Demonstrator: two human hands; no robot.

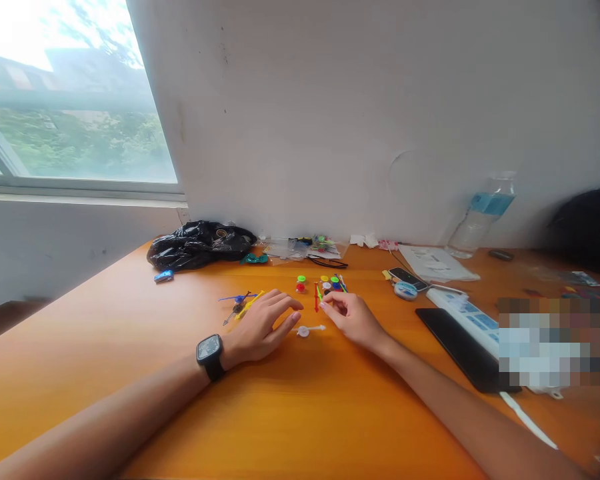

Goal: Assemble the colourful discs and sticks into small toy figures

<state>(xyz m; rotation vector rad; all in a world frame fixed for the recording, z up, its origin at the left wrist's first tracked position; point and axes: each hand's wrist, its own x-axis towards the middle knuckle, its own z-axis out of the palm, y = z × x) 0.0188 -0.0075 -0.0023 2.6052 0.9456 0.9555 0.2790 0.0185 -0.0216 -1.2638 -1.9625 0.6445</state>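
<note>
My left hand (271,325), with a dark watch on its wrist, is held palm down over the table, fingers stretched and holding nothing. Just right of its fingertips lies a white round piece with a pointer arrow (303,331). My right hand (354,321) is closed in a pinch; the lower end of a thin green plastic arrow (319,292) meets its fingertips. A red plastic arrow (316,299) lies beside that. Behind are small discs: a green one (301,279), a red one (301,289) and a yellow one (324,279). Blue, black and yellow arrow pieces (250,305) lie beyond my left hand.
A black plastic bag (200,243) and clear packets (290,249) lie along the wall. To the right are a power strip (473,320), a black phone-like slab (460,347), a round blue-white case (405,290), paper (435,262) and a water bottle (475,223).
</note>
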